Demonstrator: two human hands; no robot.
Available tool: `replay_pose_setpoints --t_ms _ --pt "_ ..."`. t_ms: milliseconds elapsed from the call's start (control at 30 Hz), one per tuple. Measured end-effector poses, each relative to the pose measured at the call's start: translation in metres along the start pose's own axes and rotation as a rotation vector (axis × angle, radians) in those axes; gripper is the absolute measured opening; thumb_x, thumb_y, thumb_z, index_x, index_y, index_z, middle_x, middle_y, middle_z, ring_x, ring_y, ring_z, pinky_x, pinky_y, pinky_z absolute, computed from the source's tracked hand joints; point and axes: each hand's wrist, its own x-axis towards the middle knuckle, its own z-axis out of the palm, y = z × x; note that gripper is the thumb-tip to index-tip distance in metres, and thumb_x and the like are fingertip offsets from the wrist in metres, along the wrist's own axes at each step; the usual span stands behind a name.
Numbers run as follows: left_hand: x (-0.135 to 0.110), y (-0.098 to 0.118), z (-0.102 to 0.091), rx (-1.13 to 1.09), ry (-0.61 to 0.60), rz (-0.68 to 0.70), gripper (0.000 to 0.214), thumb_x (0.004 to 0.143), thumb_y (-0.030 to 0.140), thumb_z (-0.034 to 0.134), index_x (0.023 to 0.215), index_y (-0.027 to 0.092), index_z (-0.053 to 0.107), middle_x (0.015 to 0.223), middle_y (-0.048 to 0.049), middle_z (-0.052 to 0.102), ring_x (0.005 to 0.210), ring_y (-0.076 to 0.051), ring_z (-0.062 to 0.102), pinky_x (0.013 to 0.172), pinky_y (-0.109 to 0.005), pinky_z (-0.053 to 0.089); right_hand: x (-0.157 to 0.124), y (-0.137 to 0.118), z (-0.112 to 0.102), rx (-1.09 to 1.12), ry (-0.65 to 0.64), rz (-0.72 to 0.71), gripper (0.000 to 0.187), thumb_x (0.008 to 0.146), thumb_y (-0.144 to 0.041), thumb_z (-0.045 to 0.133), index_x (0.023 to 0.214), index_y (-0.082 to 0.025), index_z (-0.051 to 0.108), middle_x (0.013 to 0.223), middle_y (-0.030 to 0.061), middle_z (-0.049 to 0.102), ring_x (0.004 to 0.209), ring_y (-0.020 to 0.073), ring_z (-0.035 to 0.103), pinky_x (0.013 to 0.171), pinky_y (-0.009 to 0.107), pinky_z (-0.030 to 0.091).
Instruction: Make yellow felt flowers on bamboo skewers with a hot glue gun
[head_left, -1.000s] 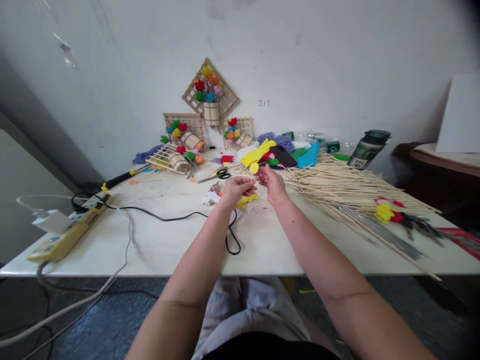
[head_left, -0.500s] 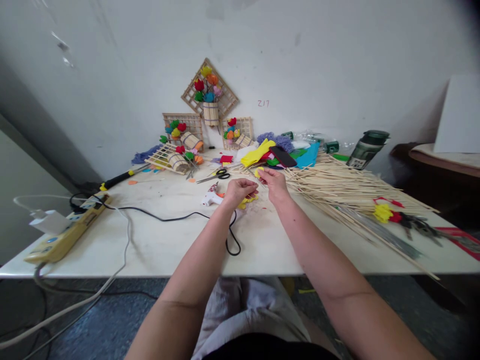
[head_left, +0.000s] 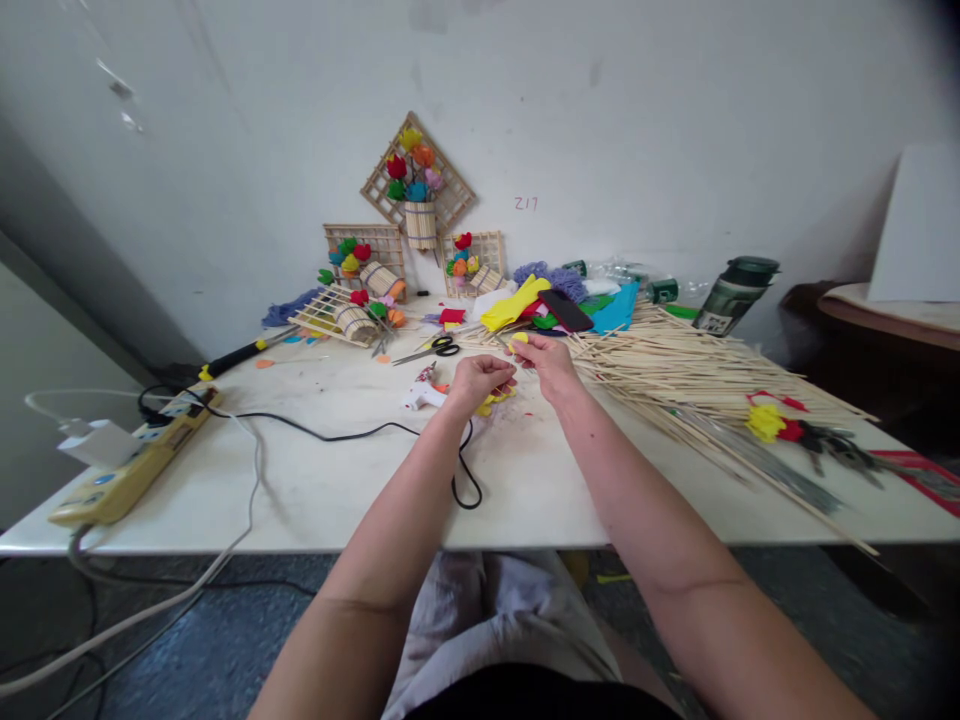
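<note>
My right hand (head_left: pixel 549 362) is closed in a pinch on a small yellow piece (head_left: pixel 519 340), which looks like felt or paper. Just to its left, my left hand (head_left: pixel 481 382) has its thumb and fingertips pressed together; what they hold, if anything, is too small to make out. Yellow scraps (head_left: pixel 496 402) lie on the table under my left hand. A white glue gun (head_left: pixel 423 394) rests beside my left wrist, partly covered by it. Black-handled scissors (head_left: pixel 435 348) lie behind it.
Many thin wooden sticks (head_left: pixel 697 365) spread over the right side, near pliers (head_left: pixel 844 448) and a dark bottle (head_left: pixel 736 296). A yellow power strip (head_left: pixel 139 460) with cords sits at left. Coloured sheets, a phone (head_left: pixel 565 310) and stick-and-flower decorations (head_left: pixel 420 180) stand at the back.
Both hands stay nearly in place, fingers still pinched. The yellow piece in my right hand has turned or shifted very slightly. The view has tilted a little.
</note>
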Motion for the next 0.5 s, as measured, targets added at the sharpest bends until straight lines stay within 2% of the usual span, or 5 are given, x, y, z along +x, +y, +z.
replay_pose_setpoints --t_ms 300,500 --pt "-0.0008 0.0018 -0.0021 0.024 -0.101 -0.023 0.027 0.063 0.033 0.075 0.072 0.010 0.065 0.061 -0.0042 0.066 0.045 -0.006 0.050 0.048 -0.020 0.041 -0.0008 -0.0049 0.0005 -0.021 -0.045 -0.027 0.025 0.049 -0.037 0.079 0.054 -0.018 0.064 0.052 -0.0014 0.061 0.049 0.0098 0.048 0.052 0.025 0.037" --pt "-0.0023 0.0028 -0.0022 0.050 -0.099 -0.011 0.028 0.061 0.035 0.076 0.069 0.010 0.065 0.061 -0.0045 0.066 0.045 -0.006 0.049 0.048 -0.020 0.040 0.0019 -0.0068 -0.0044 -0.079 -0.118 -0.095 0.023 0.054 -0.036 0.076 0.052 -0.017 0.063 0.049 -0.0006 0.059 0.049 0.0106 0.049 0.053 0.025 0.037"
